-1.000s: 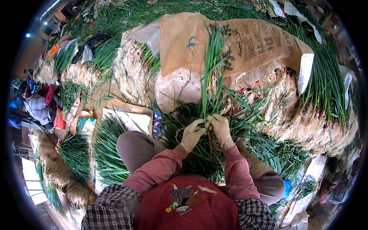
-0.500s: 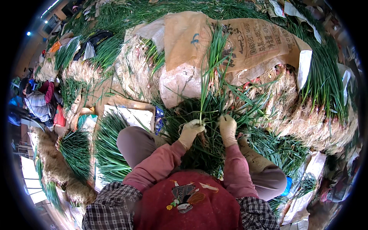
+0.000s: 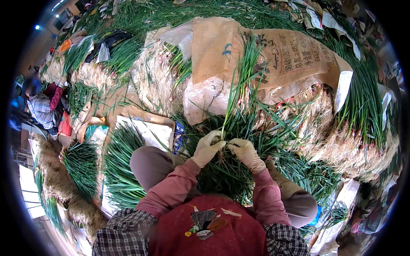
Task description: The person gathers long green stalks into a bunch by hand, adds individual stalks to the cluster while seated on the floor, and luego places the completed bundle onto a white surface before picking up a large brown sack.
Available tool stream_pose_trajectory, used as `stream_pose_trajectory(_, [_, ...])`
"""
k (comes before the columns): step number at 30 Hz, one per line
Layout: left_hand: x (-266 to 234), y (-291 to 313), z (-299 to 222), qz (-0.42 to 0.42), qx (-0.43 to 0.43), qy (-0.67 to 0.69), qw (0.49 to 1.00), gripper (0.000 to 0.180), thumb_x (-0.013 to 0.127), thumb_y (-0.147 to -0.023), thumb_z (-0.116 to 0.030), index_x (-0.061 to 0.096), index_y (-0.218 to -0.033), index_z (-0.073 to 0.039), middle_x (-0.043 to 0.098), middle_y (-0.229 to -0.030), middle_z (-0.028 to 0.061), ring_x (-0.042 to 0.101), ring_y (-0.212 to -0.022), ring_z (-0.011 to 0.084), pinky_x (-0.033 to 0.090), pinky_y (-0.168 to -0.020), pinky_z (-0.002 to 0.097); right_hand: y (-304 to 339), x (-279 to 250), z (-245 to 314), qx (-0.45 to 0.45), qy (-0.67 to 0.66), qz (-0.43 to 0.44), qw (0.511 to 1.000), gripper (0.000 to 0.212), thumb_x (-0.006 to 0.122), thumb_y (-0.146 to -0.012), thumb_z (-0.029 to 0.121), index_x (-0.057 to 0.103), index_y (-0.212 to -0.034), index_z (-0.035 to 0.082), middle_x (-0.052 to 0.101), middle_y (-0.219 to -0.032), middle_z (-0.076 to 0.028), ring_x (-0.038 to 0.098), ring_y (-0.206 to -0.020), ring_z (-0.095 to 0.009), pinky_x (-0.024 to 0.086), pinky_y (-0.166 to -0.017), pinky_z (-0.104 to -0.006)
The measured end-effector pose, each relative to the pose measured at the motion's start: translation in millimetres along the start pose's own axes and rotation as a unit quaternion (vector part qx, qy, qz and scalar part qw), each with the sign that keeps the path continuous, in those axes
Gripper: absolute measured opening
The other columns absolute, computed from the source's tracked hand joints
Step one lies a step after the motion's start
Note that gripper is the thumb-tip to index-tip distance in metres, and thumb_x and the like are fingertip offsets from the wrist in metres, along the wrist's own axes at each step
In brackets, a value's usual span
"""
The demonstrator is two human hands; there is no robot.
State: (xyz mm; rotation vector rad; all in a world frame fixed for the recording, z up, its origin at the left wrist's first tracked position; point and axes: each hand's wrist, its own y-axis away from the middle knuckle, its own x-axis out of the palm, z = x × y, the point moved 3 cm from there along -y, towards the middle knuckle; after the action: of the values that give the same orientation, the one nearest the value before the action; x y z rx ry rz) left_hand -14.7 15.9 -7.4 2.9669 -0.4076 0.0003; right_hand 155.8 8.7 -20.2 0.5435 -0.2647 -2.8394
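My left hand [image 3: 208, 149], in a pale glove, is closed round the lower stem of a green onion [image 3: 226, 121], whose leaves rise away from me. My right hand [image 3: 247, 155], gloved alike, is beside it with its fingers pinched near the left thumb. What lies between the right fingertips is too small to make out. Roots hang under the left hand. Below both hands, a heap of loose green leaves [image 3: 224, 177] lies between my knees.
Ahead, rooty onion bundles [image 3: 318, 113] lie partly under a brown printed sack [image 3: 273, 51]. Trimmed-looking green bundles [image 3: 121, 164] lie by my left knee, near a white board [image 3: 149, 133]. A co-worker [image 3: 42, 104] sits at far left.
My right hand has moved left and now meets the left hand at the onion's stem. The left hand has shifted slightly left. The view has tilted a little.
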Motion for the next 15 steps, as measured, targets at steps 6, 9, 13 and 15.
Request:
stream_pose_trajectory(6, [-10,-2,-22,-0.045,0.043,0.166,0.984,0.028,0.055,-0.089,-0.005,0.053,-0.117,-0.003,0.061,-0.095,0.0038,0.057,-0.079,0.0093,0.045,-0.069,0.0208,-37,-44,-53,0.089,0.382,0.059,0.918,0.034,0.066,-0.076,0.029,0.067,-0.102,0.007,0.066,-0.098,-0.018,0.063,-0.091,-0.033,0.05,-0.082,-0.0389])
stream_pose_trajectory(9, [-16,-3,-31,-0.097,0.055,0.177,0.978,0.032,0.052,-0.091,-0.005,0.05,-0.123,-0.005,0.061,-0.112,0.0064,0.061,-0.084,0.0112,0.047,-0.072,0.0203,-81,-61,3,0.051,0.207,-0.125,0.969,0.034,0.063,-0.08,0.034,0.067,-0.099,0.007,0.067,-0.089,-0.018,0.065,-0.085,-0.033,0.049,-0.079,-0.0399])
stream_pose_trajectory(13, [-22,-16,-17,-0.117,-0.014,0.239,0.964,0.037,0.047,-0.092,-0.002,0.044,-0.129,-0.006,0.057,-0.118,0.0102,0.063,-0.084,0.0173,0.051,-0.066,0.023,-150,-70,6,0.028,0.295,-0.246,0.923,0.03,0.065,-0.077,0.034,0.067,-0.09,0.006,0.065,-0.085,-0.02,0.062,-0.085,-0.037,0.048,-0.076,-0.0417])
stream_pose_trajectory(15, [-24,-18,-10,-0.129,-0.039,0.22,0.966,0.041,0.046,-0.092,-0.001,0.041,-0.132,-0.007,0.056,-0.12,0.0111,0.064,-0.085,0.0188,0.051,-0.066,0.0235,-166,-66,-13,0.054,0.301,-0.211,0.928,0.031,0.067,-0.074,0.033,0.068,-0.091,0.007,0.064,-0.088,-0.021,0.061,-0.084,-0.039,0.048,-0.079,-0.0427])
